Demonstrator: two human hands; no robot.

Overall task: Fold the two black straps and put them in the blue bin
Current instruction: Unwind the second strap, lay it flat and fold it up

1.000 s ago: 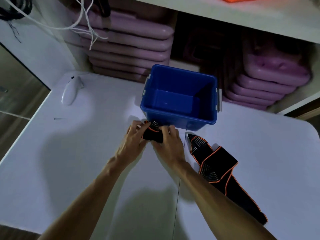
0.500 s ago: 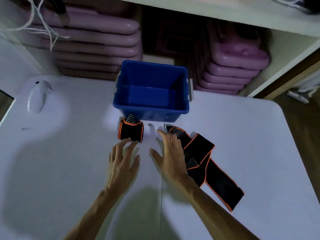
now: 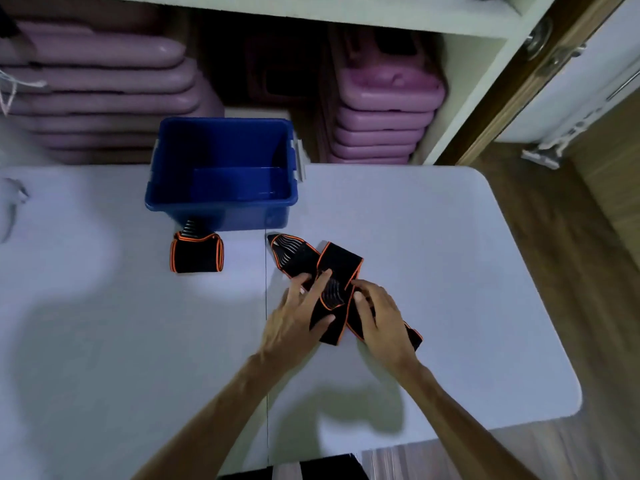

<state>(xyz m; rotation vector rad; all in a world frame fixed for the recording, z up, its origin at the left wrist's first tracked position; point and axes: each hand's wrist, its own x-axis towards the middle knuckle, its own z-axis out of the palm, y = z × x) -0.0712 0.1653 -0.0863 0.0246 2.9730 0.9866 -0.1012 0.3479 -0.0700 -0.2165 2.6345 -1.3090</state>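
A folded black strap with orange trim (image 3: 196,252) lies on the white table just in front of the blue bin (image 3: 221,211), which holds nothing. To its right a second black strap (image 3: 313,258) lies loosely crossed over itself. My left hand (image 3: 294,315) rests on that strap's left side, thumb and fingers around a fold of it. On the strap's lower right part lies my right hand (image 3: 381,315), its fingertips pressing the fabric.
The white table (image 3: 433,271) ends in a rounded right edge with wooden floor beyond. Behind the bin, shelves hold stacks of purple plastic items (image 3: 381,109). A white object (image 3: 10,209) lies at the table's far left. A seam (image 3: 266,341) runs down the tabletop.
Both hands let go of the folded strap beside the bin and moved right onto the second strap. The view shifted to the right.
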